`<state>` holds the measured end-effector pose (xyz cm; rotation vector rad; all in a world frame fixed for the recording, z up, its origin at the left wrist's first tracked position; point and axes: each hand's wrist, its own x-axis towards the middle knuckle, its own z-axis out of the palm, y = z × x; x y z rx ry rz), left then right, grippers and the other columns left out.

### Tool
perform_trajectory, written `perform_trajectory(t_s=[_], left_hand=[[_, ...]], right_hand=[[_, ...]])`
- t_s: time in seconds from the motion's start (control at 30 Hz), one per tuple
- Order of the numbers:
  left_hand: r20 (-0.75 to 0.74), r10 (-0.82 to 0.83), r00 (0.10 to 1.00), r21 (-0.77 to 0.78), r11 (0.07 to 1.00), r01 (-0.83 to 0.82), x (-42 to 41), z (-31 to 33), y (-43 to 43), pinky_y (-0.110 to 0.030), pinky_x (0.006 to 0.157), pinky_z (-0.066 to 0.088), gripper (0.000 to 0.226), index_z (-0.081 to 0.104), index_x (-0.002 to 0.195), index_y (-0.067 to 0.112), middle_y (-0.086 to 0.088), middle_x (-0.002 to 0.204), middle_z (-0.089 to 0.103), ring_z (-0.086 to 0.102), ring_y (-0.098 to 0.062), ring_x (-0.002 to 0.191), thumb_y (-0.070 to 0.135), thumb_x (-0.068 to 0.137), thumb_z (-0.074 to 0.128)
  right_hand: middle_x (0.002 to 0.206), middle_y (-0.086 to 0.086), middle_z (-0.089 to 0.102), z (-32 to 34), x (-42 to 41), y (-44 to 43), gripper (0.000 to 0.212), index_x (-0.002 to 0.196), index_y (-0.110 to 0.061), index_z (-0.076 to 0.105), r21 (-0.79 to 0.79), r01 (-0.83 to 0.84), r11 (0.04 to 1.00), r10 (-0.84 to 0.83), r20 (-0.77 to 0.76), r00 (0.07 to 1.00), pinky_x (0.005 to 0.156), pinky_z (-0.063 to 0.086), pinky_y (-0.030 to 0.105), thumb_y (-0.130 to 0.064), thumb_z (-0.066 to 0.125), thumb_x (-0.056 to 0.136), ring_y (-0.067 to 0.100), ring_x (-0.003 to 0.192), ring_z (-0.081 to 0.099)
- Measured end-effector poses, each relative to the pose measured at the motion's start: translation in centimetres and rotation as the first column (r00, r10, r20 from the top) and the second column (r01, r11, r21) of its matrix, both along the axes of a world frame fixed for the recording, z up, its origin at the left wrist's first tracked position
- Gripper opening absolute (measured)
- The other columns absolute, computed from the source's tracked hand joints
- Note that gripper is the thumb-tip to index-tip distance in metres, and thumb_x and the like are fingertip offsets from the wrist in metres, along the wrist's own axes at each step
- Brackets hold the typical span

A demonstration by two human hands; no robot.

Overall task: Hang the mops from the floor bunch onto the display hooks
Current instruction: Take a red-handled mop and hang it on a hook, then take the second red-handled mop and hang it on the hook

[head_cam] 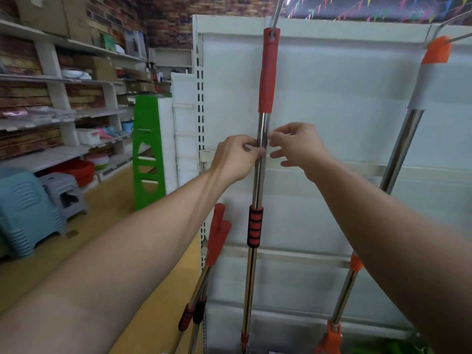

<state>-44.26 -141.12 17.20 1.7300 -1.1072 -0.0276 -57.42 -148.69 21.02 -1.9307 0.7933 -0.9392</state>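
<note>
Presently pinching steel shaft of hung mop (265,80) with left hand (235,157); nipping same shaft with thumb and forefinger of right hand (298,146), other fingers spread. Could slip off display hook (277,15) if tugged sideways. Cannot make out hook tip, nor heads of floor bunch (217,236), cut off below.

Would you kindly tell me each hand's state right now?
Left hand: pinching the hanging mop pole.
Right hand: fingertips at the same pole; grip cannot be told.

A red-handled mop (265,72) hangs upright from a hook (277,11) at the white panel's (344,85) middle — an orange-handled mop (413,116) hangs tilted at its right, two more mops (217,238) lean at its left edge.
</note>
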Motion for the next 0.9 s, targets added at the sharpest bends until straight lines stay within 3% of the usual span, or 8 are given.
perform_trajectory(t_s=[0.1,0.23,0.33,0.5,0.67,0.83,0.9], left_hand=[[-0.019,0.02,1.0,0.056,0.998,-0.019,0.0,-1.6,0.9,-0.026,0.072,0.056,0.021,0.077,0.109,0.022,0.001,0.097,0.079,0.075,-0.018,0.087,0.031,0.091,0.07],[-0.06,0.045,0.997,0.115,0.993,-0.038,-0.2,-4.5,3.0,-0.029,0.061,0.054,0.019,0.077,0.108,0.021,0.002,0.093,0.078,0.077,-0.015,0.078,0.031,0.094,0.068],[-0.09,0.09,0.992,0.134,0.988,-0.078,-0.6,-7.1,5.0,-0.032,0.069,0.063,0.017,0.075,0.107,0.021,0.003,0.09,0.078,0.077,-0.012,0.075,0.029,0.094,0.068],[-0.069,0.178,0.982,0.174,0.971,-0.163,-1.1,-11.3,8.5,-0.032,0.065,0.061,0.016,0.078,0.103,0.014,0.0,0.082,0.079,0.077,-0.013,0.07,0.023,0.092,0.07],[-0.24,0.165,0.957,0.177,0.976,-0.124,-1.0,-14.2,11.3,-0.028,0.066,0.053,0.005,0.074,0.093,0.017,-0.007,0.085,0.077,0.074,-0.021,0.073,0.015,0.093,0.07],[-0.334,0.139,0.932,0.203,0.976,-0.072,0.1,-17.5,12.1,-0.027,0.066,0.051,0.014,0.075,0.104,0.009,-0.01,0.095,0.078,0.074,-0.024,0.078,0.014,0.093,0.071],[-0.373,0.121,0.92,0.206,0.978,-0.044,0.8,-18.7,12.3,-0.027,0.066,0.049,0.01,0.076,0.1,0.01,-0.01,0.092,0.077,0.073,-0.024,0.076,0.012,0.092,0.072]], right_hand=[[0.103,0.003,0.076,-1.4,-1.4,0.3,0.01,0.098,-0.022,0.068,0.024,-0.036,0.999,0.035,0.015,0.999,0.086,0.063,0.046,-0.031,0.067,0.097,0.02,0.086,0.078],[0.109,0.007,0.076,-3.0,-3.1,0.9,0.012,0.101,-0.019,0.069,0.095,-0.075,0.993,0.07,0.051,0.996,0.091,0.062,0.049,-0.029,0.067,0.097,0.024,0.092,0.078],[0.111,0.009,0.075,-4.8,-4.1,1.3,0.018,0.109,-0.014,0.069,0.154,-0.1,0.983,0.09,0.067,0.994,0.092,0.06,0.049,-0.028,0.066,0.098,0.026,0.095,0.077],[0.111,0.009,0.074,-8.6,-4.8,2.3,0.019,0.109,-0.014,0.068,0.245,-0.13,0.961,0.114,0.076,0.991,0.089,0.06,0.047,-0.03,0.064,0.099,0.026,0.091,0.077],[0.111,0.014,0.076,-12.0,-4.5,4.0,0.008,0.092,-0.02,0.064,0.336,-0.121,0.934,0.099,0.084,0.992,0.073,0.055,0.039,-0.025,0.065,0.099,0.022,0.078,0.074],[0.091,0.013,0.069,-13.9,-3.5,5.6,0.011,0.102,-0.009,0.067,0.403,-0.107,0.909,0.071,0.102,0.992,0.047,0.05,0.022,-0.019,0.066,0.099,0.025,0.075,0.064],[0.092,0.012,0.07,-14.8,-2.6,6.2,0.018,0.107,-0.007,0.07,0.413,-0.082,0.907,0.046,0.095,0.994,0.054,0.054,0.027,-0.021,0.069,0.096,0.024,0.07,0.066]])
